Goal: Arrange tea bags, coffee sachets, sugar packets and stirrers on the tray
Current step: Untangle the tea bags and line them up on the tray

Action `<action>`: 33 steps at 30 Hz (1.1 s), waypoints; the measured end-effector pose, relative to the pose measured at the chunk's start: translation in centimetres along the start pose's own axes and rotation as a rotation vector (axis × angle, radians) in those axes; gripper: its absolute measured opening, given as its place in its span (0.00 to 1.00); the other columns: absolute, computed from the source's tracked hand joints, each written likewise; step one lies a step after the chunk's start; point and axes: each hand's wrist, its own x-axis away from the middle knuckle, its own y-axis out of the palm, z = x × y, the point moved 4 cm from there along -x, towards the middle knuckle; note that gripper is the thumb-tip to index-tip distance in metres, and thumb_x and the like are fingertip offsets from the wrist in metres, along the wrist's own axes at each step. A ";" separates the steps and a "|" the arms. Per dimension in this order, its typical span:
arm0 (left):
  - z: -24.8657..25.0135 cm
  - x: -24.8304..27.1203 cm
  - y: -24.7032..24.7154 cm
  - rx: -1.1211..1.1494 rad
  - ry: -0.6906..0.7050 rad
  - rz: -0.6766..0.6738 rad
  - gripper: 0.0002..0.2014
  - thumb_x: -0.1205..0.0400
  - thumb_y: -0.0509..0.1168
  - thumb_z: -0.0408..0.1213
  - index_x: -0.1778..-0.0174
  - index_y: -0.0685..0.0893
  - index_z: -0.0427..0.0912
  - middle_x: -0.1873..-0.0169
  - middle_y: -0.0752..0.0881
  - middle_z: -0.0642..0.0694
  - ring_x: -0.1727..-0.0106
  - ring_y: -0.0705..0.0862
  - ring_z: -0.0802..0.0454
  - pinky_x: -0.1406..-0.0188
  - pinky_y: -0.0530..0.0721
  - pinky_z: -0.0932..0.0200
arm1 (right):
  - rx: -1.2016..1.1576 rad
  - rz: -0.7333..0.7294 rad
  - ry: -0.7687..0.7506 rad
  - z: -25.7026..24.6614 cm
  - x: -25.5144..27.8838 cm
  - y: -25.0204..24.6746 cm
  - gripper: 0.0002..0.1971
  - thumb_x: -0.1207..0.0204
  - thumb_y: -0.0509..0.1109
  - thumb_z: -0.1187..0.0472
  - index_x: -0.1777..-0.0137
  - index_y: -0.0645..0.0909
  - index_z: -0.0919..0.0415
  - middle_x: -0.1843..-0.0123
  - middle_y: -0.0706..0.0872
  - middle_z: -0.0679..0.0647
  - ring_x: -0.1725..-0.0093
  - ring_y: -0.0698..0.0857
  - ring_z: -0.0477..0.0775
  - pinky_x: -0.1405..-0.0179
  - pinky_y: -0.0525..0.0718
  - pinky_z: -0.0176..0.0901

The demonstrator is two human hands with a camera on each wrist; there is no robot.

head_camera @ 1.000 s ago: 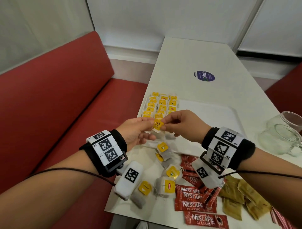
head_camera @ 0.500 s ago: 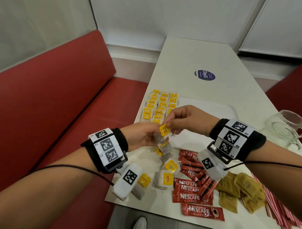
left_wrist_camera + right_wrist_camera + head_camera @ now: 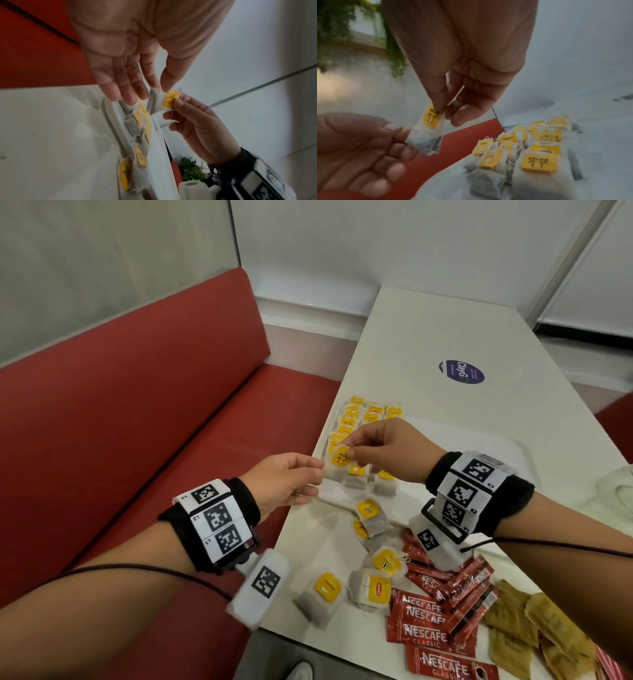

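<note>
A tea bag [image 3: 339,460] with a yellow tag hangs between both hands above the near end of the tea bag rows [image 3: 363,419]. These rows fill the left part of the white tray [image 3: 479,450]. My right hand [image 3: 349,451] pinches the bag's tagged top [image 3: 431,116] between thumb and forefinger. My left hand [image 3: 320,470] pinches its lower edge [image 3: 154,92], the other fingers stretched out. Several loose tea bags [image 3: 373,587] lie on the table in front of the tray. Red coffee sachets [image 3: 421,621], brown sugar packets [image 3: 534,628] and red-striped stirrers [image 3: 613,666] lie near the table's front right.
The white table [image 3: 445,337] carries a round purple sticker [image 3: 461,371] beyond the tray. A glass mug [image 3: 621,491] shows at the right edge. A red bench [image 3: 154,440] runs along the table's left side.
Both hands have carried the tea bag a little farther from me, from the tray's near edge to above the rows. Both keep their hold on it.
</note>
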 end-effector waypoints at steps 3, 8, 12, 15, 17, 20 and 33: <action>-0.3 0.2 -1.7 -0.005 -0.021 0.046 0.05 0.19 0.65 0.32 0.50 0.82 0.44 0.60 0.85 0.48 0.62 0.84 0.56 0.61 0.83 0.65 | 0.259 -0.042 -0.025 0.1 -1.0 1.0 0.04 0.24 0.72 0.59 0.57 0.86 0.48 0.62 0.88 0.49 0.63 0.84 0.48 0.59 0.82 0.38; -0.2 0.3 -3.1 -0.004 -0.038 0.040 0.04 0.18 0.63 0.31 0.52 0.82 0.43 0.64 0.85 0.48 0.62 0.84 0.54 0.56 0.82 0.60 | 0.345 -0.180 0.025 0.2 -1.8 2.8 0.04 0.23 0.72 0.59 0.54 0.87 0.49 0.67 0.84 0.40 0.70 0.81 0.37 0.67 0.77 0.23; -0.3 0.0 -2.8 -0.033 -0.044 -0.010 0.03 0.19 0.64 0.30 0.54 0.82 0.41 0.66 0.85 0.46 0.67 0.84 0.55 0.65 0.83 0.64 | 0.453 -0.155 0.092 0.9 -3.2 3.0 0.06 0.24 0.72 0.58 0.50 0.88 0.51 0.61 0.85 0.46 0.62 0.82 0.44 0.55 0.83 0.38; -0.5 -0.2 -2.2 -0.087 -0.040 -0.059 0.04 0.19 0.63 0.27 0.56 0.81 0.40 0.68 0.83 0.46 0.71 0.84 0.57 0.72 0.82 0.68 | 0.533 -0.109 0.119 1.4 -4.3 3.0 0.08 0.23 0.70 0.57 0.47 0.88 0.51 0.61 0.82 0.42 0.56 0.82 0.45 0.53 0.82 0.38; -0.8 -0.2 -1.6 -0.138 -0.035 -0.104 0.05 0.20 0.64 0.26 0.57 0.81 0.39 0.69 0.82 0.45 0.71 0.82 0.56 0.74 0.81 0.68 | 0.562 -0.081 0.125 1.5 -4.7 2.9 0.08 0.23 0.70 0.55 0.46 0.87 0.50 0.63 0.79 0.40 0.56 0.81 0.45 0.55 0.81 0.38; -1.2 0.2 -0.5 -0.295 -0.025 -0.196 0.05 0.21 0.67 0.27 0.59 0.81 0.42 0.70 0.81 0.46 0.71 0.81 0.56 0.73 0.80 0.65 | 0.545 -0.005 0.104 1.2 -4.4 2.2 0.11 0.24 0.71 0.53 0.43 0.85 0.49 0.60 0.80 0.43 0.56 0.81 0.46 0.52 0.83 0.43; -3.6 4.2 4.8 -1.231 -0.024 -0.342 0.27 0.39 0.81 0.53 0.48 0.78 0.55 0.64 0.75 0.58 0.66 0.75 0.60 0.69 0.74 0.62 | 0.413 -0.065 0.076 1.8 8.4 -0.8 0.08 0.27 0.74 0.49 0.49 0.86 0.41 0.58 0.85 0.41 0.61 0.82 0.37 0.60 0.76 0.34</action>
